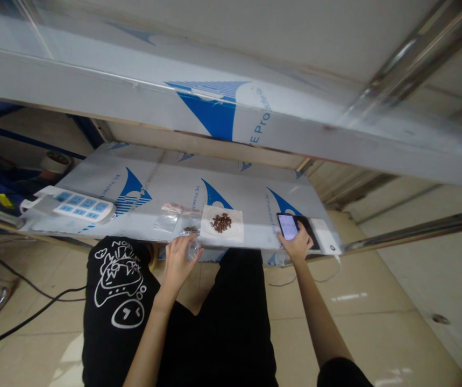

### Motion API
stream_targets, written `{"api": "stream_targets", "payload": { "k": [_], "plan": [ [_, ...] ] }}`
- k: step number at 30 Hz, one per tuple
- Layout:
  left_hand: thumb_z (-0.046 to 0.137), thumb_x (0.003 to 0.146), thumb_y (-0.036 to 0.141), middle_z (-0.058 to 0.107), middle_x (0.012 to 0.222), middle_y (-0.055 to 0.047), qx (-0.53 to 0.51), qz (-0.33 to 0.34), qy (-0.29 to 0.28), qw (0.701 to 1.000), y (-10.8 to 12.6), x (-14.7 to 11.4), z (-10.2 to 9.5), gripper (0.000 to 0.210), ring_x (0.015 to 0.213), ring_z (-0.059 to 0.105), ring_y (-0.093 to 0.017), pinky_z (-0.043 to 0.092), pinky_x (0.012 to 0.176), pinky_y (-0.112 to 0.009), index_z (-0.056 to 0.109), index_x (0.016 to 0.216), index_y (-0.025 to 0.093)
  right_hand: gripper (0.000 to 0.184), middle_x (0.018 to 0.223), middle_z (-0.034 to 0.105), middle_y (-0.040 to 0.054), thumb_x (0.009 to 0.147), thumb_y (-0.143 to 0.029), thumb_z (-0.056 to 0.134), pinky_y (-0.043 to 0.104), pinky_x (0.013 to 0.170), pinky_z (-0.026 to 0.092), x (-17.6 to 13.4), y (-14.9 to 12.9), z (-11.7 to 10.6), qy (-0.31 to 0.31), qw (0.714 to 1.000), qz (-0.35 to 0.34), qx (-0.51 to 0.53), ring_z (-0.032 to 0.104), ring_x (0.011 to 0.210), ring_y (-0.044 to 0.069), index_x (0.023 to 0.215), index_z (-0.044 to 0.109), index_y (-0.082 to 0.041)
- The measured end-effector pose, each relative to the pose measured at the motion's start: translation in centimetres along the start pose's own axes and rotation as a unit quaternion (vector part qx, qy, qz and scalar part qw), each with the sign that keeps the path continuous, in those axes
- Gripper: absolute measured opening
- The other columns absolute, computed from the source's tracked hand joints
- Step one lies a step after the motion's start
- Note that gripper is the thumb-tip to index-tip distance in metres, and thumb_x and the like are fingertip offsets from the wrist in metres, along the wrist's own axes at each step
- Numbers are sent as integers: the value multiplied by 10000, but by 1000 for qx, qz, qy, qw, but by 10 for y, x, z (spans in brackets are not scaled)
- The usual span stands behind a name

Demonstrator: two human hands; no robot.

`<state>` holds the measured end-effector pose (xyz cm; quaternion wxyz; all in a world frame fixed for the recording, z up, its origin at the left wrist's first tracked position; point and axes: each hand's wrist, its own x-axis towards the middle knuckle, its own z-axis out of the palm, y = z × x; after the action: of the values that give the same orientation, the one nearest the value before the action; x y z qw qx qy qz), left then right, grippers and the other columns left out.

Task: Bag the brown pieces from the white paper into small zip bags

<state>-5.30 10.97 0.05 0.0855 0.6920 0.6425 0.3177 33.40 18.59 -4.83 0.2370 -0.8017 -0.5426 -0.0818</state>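
Note:
My left hand (pixel 179 257) is at the shelf's front edge, its fingers closed on a clear plastic bag (pixel 193 249). Small dark pieces (pixel 190 230) show just beyond the fingertips, apparently inside the bag. To its right, a heap of small brown pieces (pixel 221 222) sits on a white paper square (pixel 236 232). My right hand (pixel 297 245) grips a phone (pixel 288 226) with a lit screen, thumb on one side and fingers on the other. Beside the phone lie a black flat object (pixel 313 236) and a white flat device (pixel 324 236) with a cable.
Another clear bag (pixel 169 218) lies left of the paper. A white power strip (pixel 80 206) with blue panels is on the left of the film-covered shelf (pixel 162 177). An upper shelf (pixel 142 91) hangs over the back. Cables (pixel 33 317) cross the floor at left.

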Motion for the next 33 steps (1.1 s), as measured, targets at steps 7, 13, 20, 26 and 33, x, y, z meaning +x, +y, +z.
{"api": "stream_targets", "payload": {
  "k": [7, 13, 20, 26, 33],
  "plan": [
    [597, 758, 336, 639, 957, -56, -5, 0, -1, 1000, 0, -1, 1, 346, 929, 544, -240, 374, 788, -346, 540, 1084, 236, 830, 1133, 497, 178, 595, -540, 602, 461, 883, 242, 10, -1, 4, 17, 998, 53, -40, 412, 1062, 354, 1273, 319, -153],
    [591, 759, 320, 638, 981, -56, 0, 4, -10, 1000, 1, -1, 2, 346, 932, 550, -236, 379, 781, -346, 536, 1091, 240, 808, 1069, 500, 179, 583, -509, 613, 467, 864, 239, 29, -12, 11, 22, 995, 63, -68, 405, 1035, 361, 1244, 336, -136],
    [587, 762, 331, 636, 973, -58, -1, -5, -4, 1000, -1, -3, -3, 344, 927, 540, -241, 380, 780, -349, 538, 1090, 242, 797, 1064, 521, 177, 560, -560, 614, 472, 857, 239, 36, -10, 12, 23, 994, 89, -55, 423, 1013, 363, 1208, 396, -150],
    [588, 763, 356, 640, 974, -60, -20, -30, 16, 999, 0, -2, 0, 363, 924, 545, -249, 375, 796, -363, 530, 1101, 236, 735, 1091, 518, 174, 624, -581, 579, 460, 882, 272, 7, -37, -8, 52, 996, 61, 28, 433, 1045, 347, 1197, 437, -143],
    [591, 765, 350, 652, 941, -50, -66, -32, 26, 997, 16, 3, 5, 307, 936, 566, -236, 379, 816, -361, 561, 1040, 217, 282, 923, 620, 85, 716, -318, 518, 346, 823, 400, -49, -102, -2, -41, 959, -27, 279, 559, 873, 222, 937, 584, -156]
  ]
}}
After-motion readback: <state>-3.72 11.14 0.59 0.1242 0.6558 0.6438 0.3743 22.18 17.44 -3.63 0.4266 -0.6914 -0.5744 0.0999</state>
